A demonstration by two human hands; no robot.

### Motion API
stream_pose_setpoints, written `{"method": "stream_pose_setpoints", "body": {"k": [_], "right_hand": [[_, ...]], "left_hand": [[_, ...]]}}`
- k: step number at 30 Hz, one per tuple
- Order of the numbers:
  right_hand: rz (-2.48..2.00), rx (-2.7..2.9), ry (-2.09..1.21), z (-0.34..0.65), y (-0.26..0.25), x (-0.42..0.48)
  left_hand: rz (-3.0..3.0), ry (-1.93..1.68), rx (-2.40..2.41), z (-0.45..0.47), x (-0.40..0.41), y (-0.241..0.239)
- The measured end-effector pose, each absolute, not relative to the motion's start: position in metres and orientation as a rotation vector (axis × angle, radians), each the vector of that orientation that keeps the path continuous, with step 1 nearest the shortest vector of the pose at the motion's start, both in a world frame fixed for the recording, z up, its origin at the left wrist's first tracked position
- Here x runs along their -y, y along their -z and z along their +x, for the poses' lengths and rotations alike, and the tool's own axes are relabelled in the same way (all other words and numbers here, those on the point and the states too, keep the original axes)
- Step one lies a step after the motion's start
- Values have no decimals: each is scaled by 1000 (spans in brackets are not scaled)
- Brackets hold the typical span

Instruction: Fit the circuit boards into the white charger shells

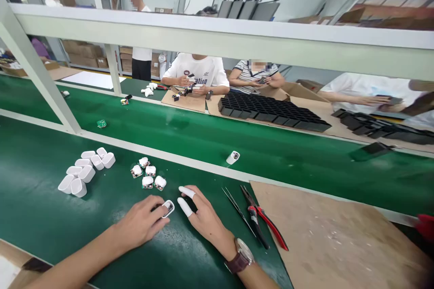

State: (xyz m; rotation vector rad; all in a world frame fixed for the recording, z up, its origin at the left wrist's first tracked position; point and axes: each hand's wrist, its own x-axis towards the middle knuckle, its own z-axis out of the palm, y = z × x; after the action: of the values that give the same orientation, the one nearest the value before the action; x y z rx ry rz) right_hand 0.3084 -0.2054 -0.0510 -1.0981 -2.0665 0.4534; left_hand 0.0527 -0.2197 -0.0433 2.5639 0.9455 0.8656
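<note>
My left hand (145, 219) is closed around a small white plastic housing (170, 207) with dark parts showing inside its opening. Just to its right, my right hand (203, 216) has its fingers stretched out with nothing in them; white finger cots cover two fingertips, and a watch is on the wrist. Beyond both hands lie several small circuit boards with white blocks on top (148, 181). Farther left stands a group of white housings (87, 173), their openings facing up. Tweezers (239, 210) and red-and-black pliers (259, 216) rest to the right of my right hand.
A sheet of brown cardboard (339, 239) covers the right side. Across a pale rail, the green belt (183, 133) carries a white housing (233, 157) and a green board (101, 123). Co-workers sit opposite, near black trays (271, 110). A metal frame (203, 38) spans overhead.
</note>
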Motion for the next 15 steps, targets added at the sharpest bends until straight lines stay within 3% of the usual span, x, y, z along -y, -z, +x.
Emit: {"method": "stream_pose_setpoints", "body": {"k": [8,11,15], "right_hand": [[-1042,2054,-355,314,73,205],[-1049,2078,-281,315,77,204],[-1059,2095,-191,317,80,203]], "left_hand": [[2772,-740,-854,69,222,18],[2662,-789,-977,60,162,-9],[2547,-705,-1564,34,40,-32]]}}
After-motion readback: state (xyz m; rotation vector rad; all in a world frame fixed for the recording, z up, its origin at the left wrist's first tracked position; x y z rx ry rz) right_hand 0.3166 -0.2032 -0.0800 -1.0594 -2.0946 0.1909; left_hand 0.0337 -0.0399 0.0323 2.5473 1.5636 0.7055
